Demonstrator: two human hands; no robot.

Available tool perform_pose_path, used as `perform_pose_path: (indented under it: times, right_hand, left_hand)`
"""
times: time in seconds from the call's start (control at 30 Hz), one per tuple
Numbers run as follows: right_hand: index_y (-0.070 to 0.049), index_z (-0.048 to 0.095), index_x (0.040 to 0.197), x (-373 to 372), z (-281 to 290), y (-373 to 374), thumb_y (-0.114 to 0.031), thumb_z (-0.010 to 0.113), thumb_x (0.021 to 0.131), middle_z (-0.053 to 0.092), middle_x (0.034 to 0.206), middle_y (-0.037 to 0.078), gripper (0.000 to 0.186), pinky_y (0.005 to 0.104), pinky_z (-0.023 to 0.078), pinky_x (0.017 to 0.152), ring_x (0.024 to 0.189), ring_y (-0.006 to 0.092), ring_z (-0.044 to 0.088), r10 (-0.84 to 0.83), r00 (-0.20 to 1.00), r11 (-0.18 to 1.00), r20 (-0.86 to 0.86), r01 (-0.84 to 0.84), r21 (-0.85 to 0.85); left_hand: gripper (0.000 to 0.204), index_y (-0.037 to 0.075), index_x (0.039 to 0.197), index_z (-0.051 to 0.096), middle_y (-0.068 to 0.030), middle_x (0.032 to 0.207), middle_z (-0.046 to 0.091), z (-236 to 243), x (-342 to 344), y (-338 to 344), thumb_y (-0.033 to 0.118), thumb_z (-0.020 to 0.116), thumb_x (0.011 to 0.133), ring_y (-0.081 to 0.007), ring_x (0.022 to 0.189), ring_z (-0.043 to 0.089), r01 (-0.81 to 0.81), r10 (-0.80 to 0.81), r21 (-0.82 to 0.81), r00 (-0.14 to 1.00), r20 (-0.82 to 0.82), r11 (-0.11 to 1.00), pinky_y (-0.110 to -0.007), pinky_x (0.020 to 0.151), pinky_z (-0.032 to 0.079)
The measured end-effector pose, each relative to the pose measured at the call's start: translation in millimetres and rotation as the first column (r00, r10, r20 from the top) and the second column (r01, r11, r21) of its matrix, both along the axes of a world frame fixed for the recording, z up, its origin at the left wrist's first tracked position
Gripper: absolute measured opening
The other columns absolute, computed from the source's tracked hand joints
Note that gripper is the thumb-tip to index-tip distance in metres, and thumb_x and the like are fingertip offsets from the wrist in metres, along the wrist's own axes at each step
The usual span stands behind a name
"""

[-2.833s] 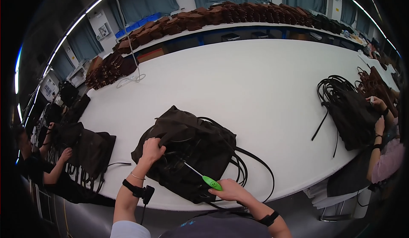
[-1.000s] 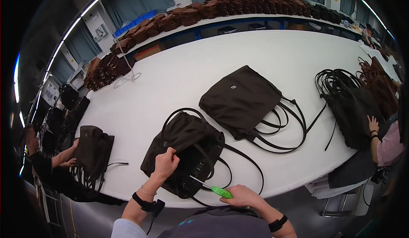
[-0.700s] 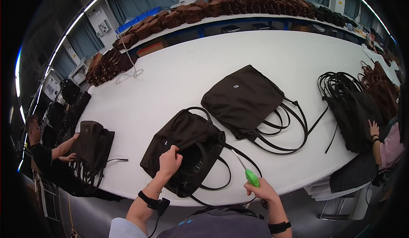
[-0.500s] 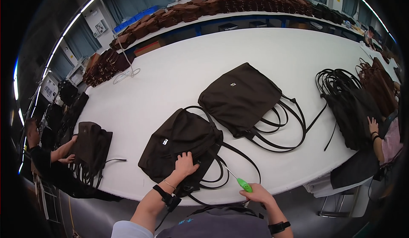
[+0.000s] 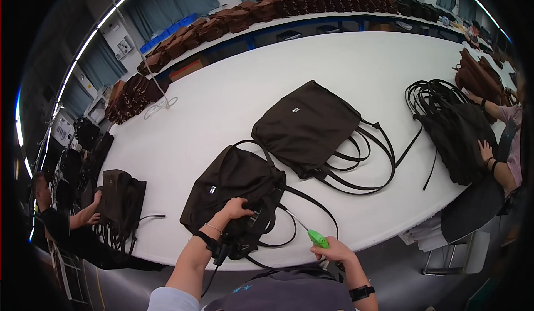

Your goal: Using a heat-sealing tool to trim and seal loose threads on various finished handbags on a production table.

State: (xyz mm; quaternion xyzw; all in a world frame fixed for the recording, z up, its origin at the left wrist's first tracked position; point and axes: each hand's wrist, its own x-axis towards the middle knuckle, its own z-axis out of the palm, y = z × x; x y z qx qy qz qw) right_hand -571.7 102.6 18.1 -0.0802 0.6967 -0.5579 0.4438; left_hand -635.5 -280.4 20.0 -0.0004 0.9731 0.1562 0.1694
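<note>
In front of me a dark brown fabric tote bag [image 5: 214, 169] lies rumpled, with its mouth and long straps toward my right. My left hand [image 5: 235, 208] is closed on the bag's near edge by its opening, fingertips partly hidden in the cloth. In my right hand [image 5: 332, 250] is a tool with a green handle [image 5: 318, 238] and a long thin metal shaft; the shaft points up and left at the bag's strap side. A second dark tote bag [image 5: 306, 124] lies flat just beyond, its straps looped to the right.
The white table [image 5: 222, 94] carries a pile of black bags [image 5: 453, 138] at right, beside a person in pink. Another person at left handles a dark bag [image 5: 123, 200]. Heaped brown pieces [image 5: 133, 97] stand at far left; more brown piles [image 5: 300, 5] line the back table.
My left hand has shifted slightly left and pulled the bag's near edge, opening its mouth. The tool stays in my right hand. At right, the person's other arm has reached toward the brown bags.
</note>
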Motion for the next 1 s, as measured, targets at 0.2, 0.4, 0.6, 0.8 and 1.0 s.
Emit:
perform_pose_path:
  times: [0.2,0.4,0.6,0.8,1.0]
  right_hand:
    - [-0.004,0.064,0.077,1,0,4,-0.034,0.065,0.080,0.061,0.062,0.001,0.030,0.0239,0.040,0.049,0.053,0.0085,0.052,-0.042,0.999,0.997,0.021,0.040,0.059]
    - [-0.002,0.063,0.077,0,-18,-5,-0.036,0.064,0.080,0.061,0.061,0.004,0.034,0.0276,0.046,0.055,0.056,0.0132,0.058,0.012,0.998,0.995,-0.054,-0.006,0.103]
    - [0.000,0.063,0.079,-3,-11,-40,-0.044,0.060,0.078,0.063,0.063,0.010,0.044,0.0334,0.049,0.061,0.060,0.0224,0.063,0.252,0.931,0.933,-0.265,-0.161,0.323]
    - [-0.003,0.064,0.081,-9,37,-70,-0.045,0.058,0.079,0.061,0.060,0.013,0.043,0.0378,0.048,0.064,0.062,0.0295,0.062,0.345,0.855,0.927,-0.389,-0.245,0.282]
    - [-0.002,0.064,0.081,-16,27,-66,-0.047,0.058,0.078,0.062,0.064,0.017,0.046,0.0417,0.048,0.069,0.069,0.0347,0.062,0.238,0.888,0.939,-0.394,-0.106,0.328]
  left_hand:
    - [0.064,-0.002,0.109,0.062,-0.0237,0.103,0.062,-10,-9,-17,0.042,0.074,0.064,-0.0348,0.099,0.059,0.003,-0.010,0.050,0.989,0.148,0.999,-0.038,0.090,0.046]
    - [0.051,-0.004,0.101,0.064,-0.0230,0.098,0.064,4,-3,16,0.033,0.069,0.066,-0.0364,0.092,0.062,0.014,-0.011,-0.052,0.998,0.059,0.999,-0.040,0.084,0.050]
    - [0.030,-0.001,0.081,0.064,-0.0237,0.077,0.063,12,10,33,0.025,0.064,0.068,-0.0395,0.075,0.063,-0.008,-0.026,-0.274,0.992,-0.122,0.962,-0.046,0.071,0.052]
    - [0.025,-0.002,0.072,0.060,-0.0250,0.070,0.061,87,16,13,0.023,0.062,0.067,-0.0417,0.070,0.061,-0.145,0.072,-0.210,0.944,-0.322,0.967,-0.048,0.068,0.050]
    - [0.023,-0.002,0.066,0.056,-0.0230,0.062,0.058,143,19,-11,0.020,0.062,0.064,-0.0409,0.065,0.058,-0.277,0.206,-0.136,0.898,-0.388,0.951,-0.048,0.064,0.048]
